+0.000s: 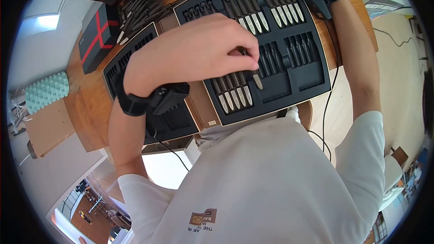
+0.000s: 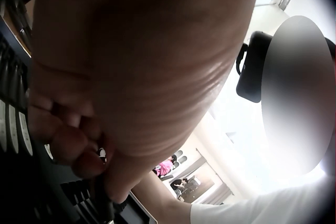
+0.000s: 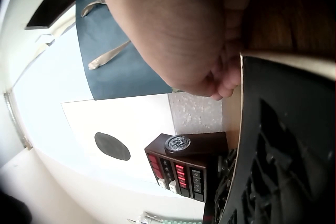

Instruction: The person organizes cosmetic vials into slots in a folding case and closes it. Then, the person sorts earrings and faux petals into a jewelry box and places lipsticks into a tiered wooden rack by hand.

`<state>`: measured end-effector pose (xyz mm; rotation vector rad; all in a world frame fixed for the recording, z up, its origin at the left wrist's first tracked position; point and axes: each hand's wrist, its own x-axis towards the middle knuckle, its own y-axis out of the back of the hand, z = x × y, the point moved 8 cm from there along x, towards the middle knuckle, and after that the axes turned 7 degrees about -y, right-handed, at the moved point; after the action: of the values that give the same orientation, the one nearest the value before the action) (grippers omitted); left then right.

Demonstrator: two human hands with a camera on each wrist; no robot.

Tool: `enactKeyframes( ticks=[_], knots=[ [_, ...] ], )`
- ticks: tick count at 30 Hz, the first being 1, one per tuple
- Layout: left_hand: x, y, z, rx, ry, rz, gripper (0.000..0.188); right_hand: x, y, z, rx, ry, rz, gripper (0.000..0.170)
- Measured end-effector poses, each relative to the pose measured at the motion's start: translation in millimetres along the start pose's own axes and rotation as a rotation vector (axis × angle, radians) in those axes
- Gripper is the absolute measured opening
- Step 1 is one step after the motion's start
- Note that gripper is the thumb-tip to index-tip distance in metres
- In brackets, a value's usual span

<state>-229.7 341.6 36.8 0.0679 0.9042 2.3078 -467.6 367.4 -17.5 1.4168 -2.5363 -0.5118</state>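
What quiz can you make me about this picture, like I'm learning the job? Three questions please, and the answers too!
1. Pick one: what does the left hand pinch?
A) a red cup
B) a dark piece with a pale end
C) a white spoon

2. True or false: the dark box with red bands sits inside the black tray.

3. Where is the right hand, compared with the tray?

Key:
1. B.
2. False; it is on the wooden table, outside the tray.
3. Beside the tray's far right corner.
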Motion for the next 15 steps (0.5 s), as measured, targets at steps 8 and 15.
enactKeyframes(
  ticks=[8, 15],
  knots=[
    [5, -31, 6, 0.249, 0.1, 0.006, 0.021, 0, 0, 0, -0.018, -0.015, 0.003, 0.033],
    [-10, -25, 36, 0.497, 0.215, 0.243, 0.047, -1, -1, -4, -0.047, -0.029, 0.005, 0.034]
  ],
)
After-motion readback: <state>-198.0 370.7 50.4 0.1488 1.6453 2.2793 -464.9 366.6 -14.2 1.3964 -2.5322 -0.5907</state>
